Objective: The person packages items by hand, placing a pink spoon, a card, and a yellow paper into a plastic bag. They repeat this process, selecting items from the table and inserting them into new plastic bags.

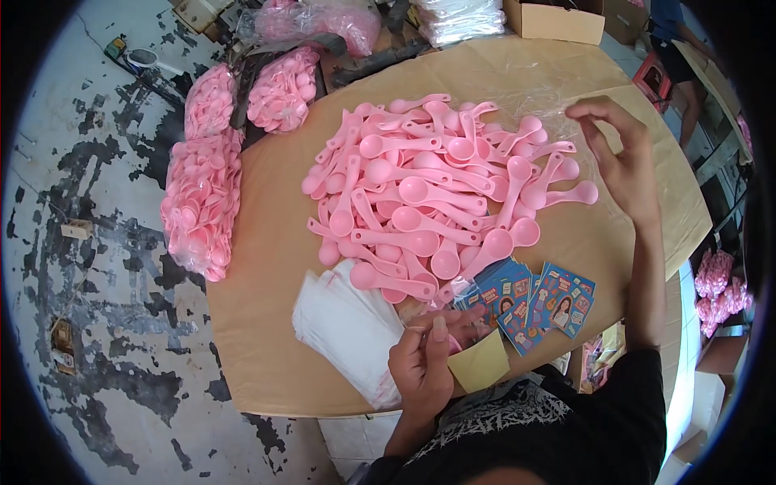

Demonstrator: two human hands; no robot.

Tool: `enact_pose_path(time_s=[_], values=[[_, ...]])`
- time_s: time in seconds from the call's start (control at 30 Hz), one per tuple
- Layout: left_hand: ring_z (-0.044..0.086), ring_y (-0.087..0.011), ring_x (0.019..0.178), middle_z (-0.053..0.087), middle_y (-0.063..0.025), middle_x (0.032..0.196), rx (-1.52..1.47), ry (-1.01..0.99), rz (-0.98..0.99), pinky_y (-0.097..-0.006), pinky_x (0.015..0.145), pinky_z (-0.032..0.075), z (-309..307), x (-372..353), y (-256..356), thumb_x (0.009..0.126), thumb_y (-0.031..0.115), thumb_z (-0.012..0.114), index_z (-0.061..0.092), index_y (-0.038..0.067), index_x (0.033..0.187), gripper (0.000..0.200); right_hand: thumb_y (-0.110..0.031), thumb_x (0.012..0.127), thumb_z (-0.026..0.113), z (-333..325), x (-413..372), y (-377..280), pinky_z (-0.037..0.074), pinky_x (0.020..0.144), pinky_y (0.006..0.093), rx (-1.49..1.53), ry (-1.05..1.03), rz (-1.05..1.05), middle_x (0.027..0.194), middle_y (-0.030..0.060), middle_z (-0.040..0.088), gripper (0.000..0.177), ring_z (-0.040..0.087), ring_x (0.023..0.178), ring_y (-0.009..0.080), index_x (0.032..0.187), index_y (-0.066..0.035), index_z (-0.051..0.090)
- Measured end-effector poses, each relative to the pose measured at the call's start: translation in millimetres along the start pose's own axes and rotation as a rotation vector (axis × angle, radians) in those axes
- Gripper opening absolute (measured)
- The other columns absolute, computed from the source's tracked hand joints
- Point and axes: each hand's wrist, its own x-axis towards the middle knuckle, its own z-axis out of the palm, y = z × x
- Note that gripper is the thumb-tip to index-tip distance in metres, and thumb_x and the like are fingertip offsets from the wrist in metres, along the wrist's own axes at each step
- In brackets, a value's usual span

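Low in the head view, my left hand (pixel 422 368) is closed on a clear plastic bag (pixel 440 297), with a bit of pink showing near the fingers. What is inside the bag is hard to make out. My right hand (pixel 621 158) is raised at the right, thumb and fingers curved and apart, beside loose clear plastic (pixel 540 103). A large heap of pink spoons (pixel 420 190) lies between and beyond the hands. Blue printed cards (pixel 525 305) are fanned out right of my left hand, above a yellowish card (pixel 481 365). White sleeves (pixel 343 331) are stacked to its left.
Filled bags of pink spoons (pixel 202 202) line the left edge of the brown-covered table (pixel 259 339). At the back are a cardboard box (pixel 558 23) and a stack of clear packets (pixel 461 20). Another person (pixel 683 65) is at the upper right.
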Motion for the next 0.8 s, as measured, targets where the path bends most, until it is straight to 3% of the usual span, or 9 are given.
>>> enact_pose_path(time_s=[0.13,0.23,0.3,0.4,0.53,0.57,0.63,0.7,0.8], values=[[0.067,-0.0298,0.093,0.065,-0.0232,0.103,-0.126,-0.041,-0.136,-0.0385,0.078,0.057,-6,-1,1,0.100,0.012,0.042,0.056,-0.009,0.104,0.025,0.000,0.087,0.056,-5,-7,4,0.048,0.083,0.0294,0.315,0.211,-0.128,0.100,0.0127,0.066,0.022,0.061,0.091,0.0187,0.109,-0.001,0.061],[0.067,-0.0301,0.092,0.065,-0.0221,0.101,-0.215,-0.019,-0.134,-0.0397,0.075,0.058,-4,-5,-3,0.100,0.013,0.043,0.055,-0.008,0.107,0.025,-0.003,0.088,0.059,-26,-19,67,0.049,0.084,0.0318,-0.048,-0.316,0.351,0.119,0.0182,0.059,0.040,0.059,0.100,0.0195,0.127,-0.003,0.052],[0.067,-0.0300,0.091,0.065,-0.0229,0.100,-0.224,-0.033,-0.090,-0.0401,0.074,0.057,-6,-7,-7,0.100,0.014,0.043,0.052,-0.007,0.108,0.024,0.001,0.087,0.058,-47,-21,60,0.048,0.089,0.0342,0.236,-0.475,0.591,0.128,0.0145,0.055,0.050,0.056,0.112,0.0200,0.135,-0.004,0.044],[0.068,-0.0311,0.087,0.065,-0.0248,0.098,-0.257,-0.030,-0.062,-0.0411,0.073,0.057,-2,0,-4,0.100,0.014,0.044,0.049,-0.005,0.107,0.020,0.003,0.085,0.059,-50,-9,22,0.048,0.090,0.0329,0.230,-0.081,0.083,0.128,0.0112,0.056,0.055,0.055,0.112,0.0194,0.137,-0.007,0.045],[0.068,-0.0370,0.064,0.066,-0.0259,0.089,-0.071,0.014,-0.039,-0.0410,0.057,0.057,-1,1,-7,0.100,0.021,0.043,0.043,0.000,0.101,0.021,0.014,0.078,0.052,-47,-6,60,0.045,0.080,0.0286,0.044,-0.015,-0.016,0.092,0.0073,0.060,0.025,0.057,0.084,0.0155,0.098,-0.001,0.055],[0.068,-0.0362,0.068,0.066,-0.0268,0.092,-0.115,-0.008,-0.036,-0.0413,0.062,0.057,-1,0,-8,0.100,0.018,0.044,0.044,-0.001,0.101,0.019,0.009,0.079,0.043,-45,-9,65,0.044,0.076,0.0280,0.272,-0.015,0.057,0.080,0.0070,0.055,0.012,0.055,0.075,0.0140,0.084,0.000,0.049],[0.069,-0.0346,0.076,0.064,-0.0286,0.098,-0.203,-0.040,-0.033,-0.0418,0.071,0.056,-4,-1,-8,0.098,0.013,0.047,0.046,-0.002,0.100,0.015,0.003,0.081,0.040,-45,-11,45,0.043,0.075,0.0283,0.508,0.063,-0.019,0.080,0.0078,0.055,0.011,0.053,0.073,0.0140,0.085,0.000,0.049],[0.068,-0.0339,0.066,0.066,-0.0262,0.091,-0.134,0.024,0.021,-0.0391,0.059,0.056,0,1,-10,0.099,0.018,0.047,0.044,0.001,0.098,0.018,-0.009,0.087,0.037,-43,-13,40,0.044,0.079,0.0308,0.832,0.067,-0.164,0.091,0.0097,0.059,0.019,0.054,0.079,0.0172,0.092,0.001,0.052],[0.068,-0.0333,0.061,0.066,-0.0249,0.088,-0.077,0.060,0.052,-0.0373,0.053,0.055,-3,-1,-12,0.098,0.021,0.049,0.044,0.002,0.097,0.020,-0.009,0.090,0.042,-26,-17,64,0.044,0.088,0.0344,0.246,-0.169,0.104,0.113,0.0096,0.061,0.024,0.057,0.095,0.0202,0.109,0.000,0.055]])
